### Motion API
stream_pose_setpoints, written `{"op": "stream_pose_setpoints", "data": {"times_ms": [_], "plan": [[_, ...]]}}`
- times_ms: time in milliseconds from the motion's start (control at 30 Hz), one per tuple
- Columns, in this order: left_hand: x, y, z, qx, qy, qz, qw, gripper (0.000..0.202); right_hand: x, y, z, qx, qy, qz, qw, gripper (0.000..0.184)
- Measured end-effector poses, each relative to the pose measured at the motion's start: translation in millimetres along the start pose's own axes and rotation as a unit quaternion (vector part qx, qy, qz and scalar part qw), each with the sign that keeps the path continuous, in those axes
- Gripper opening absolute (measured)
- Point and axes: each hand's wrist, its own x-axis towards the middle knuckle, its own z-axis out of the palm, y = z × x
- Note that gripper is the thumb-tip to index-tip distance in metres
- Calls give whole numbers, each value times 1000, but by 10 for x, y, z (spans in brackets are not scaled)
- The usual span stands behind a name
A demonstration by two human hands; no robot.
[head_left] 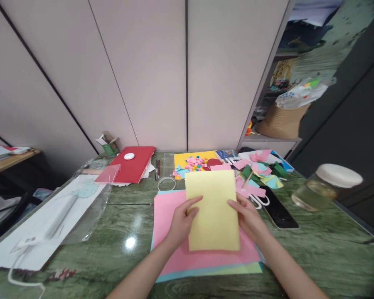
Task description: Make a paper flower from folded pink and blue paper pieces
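A pale yellow sheet of paper (213,220), perhaps folded, is held up between my two hands. My left hand (183,220) grips its left edge, with the thumb and index finger on the front. On the right edge, my right hand (247,216) has its thumb on the front and its other fingers behind, mostly hidden. Beneath the yellow paper lies a stack of coloured sheets with pink paper (168,232) on top; blue and yellow-green edges stick out below. White-handled scissors (258,201) lie just beyond my right hand, partly covered by paper scraps.
A black phone (280,209) and a lidded jar of liquid (318,191) stand at the right. Behind are coloured paper scraps (262,170) and small pink pieces on a yellow sheet (180,160). A red folder (137,162) lies back left; a white corded tool (59,218) is at left.
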Motion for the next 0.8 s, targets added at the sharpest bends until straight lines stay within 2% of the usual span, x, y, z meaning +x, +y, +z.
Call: {"op": "stream_pose_setpoints", "data": {"times_ms": [200,367,800], "plan": [[-8,37,-30,10,-21,-2,1000,44,8,-2,-9,-1,11,-5,1000,39],[-26,36,-41,-18,-9,11,1000,49,16,6,-31,-2,22,-7,1000,44],[-38,-3,-33,-57,-43,-11,997,52,15,11,-53,13,21,1,1000,42]]}}
